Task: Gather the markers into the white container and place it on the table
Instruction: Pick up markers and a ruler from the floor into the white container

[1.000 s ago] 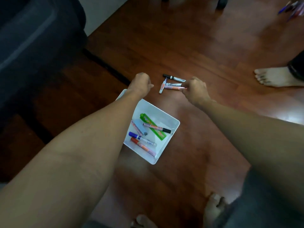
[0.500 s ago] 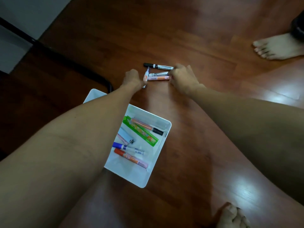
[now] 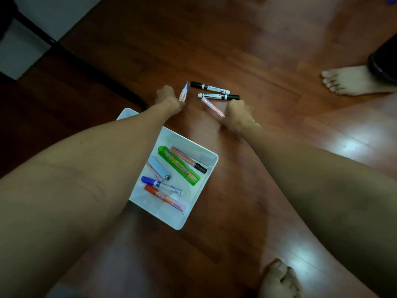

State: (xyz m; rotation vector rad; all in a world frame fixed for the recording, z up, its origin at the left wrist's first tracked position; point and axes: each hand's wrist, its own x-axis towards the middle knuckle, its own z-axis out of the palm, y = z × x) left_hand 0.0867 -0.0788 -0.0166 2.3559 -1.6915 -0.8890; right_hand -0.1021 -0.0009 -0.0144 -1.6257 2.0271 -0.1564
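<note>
The white container (image 3: 194,209) sits on the wooden floor between my forearms, holding several markers, a green case (image 3: 178,165) and a light blue item. Beyond it, my left hand (image 3: 168,99) is closed around a white marker with a purple tip (image 3: 184,92), lifted at an angle. My right hand (image 3: 237,114) grips a pink-orange marker (image 3: 211,106), tilted up off the floor. Two black-capped white markers (image 3: 209,88) (image 3: 218,96) lie on the floor just past both hands.
Another person's bare foot (image 3: 352,80) stands at the right, next to a dark object (image 3: 384,59). My own foot (image 3: 278,280) shows at the bottom. A black metal bar (image 3: 90,65) runs diagonally at the upper left, ending near the container's far corner.
Both hands have closed on markers and lifted them: the left took the purple-tipped one, the right pulled the pink-orange one back from the pair of black-capped markers.
</note>
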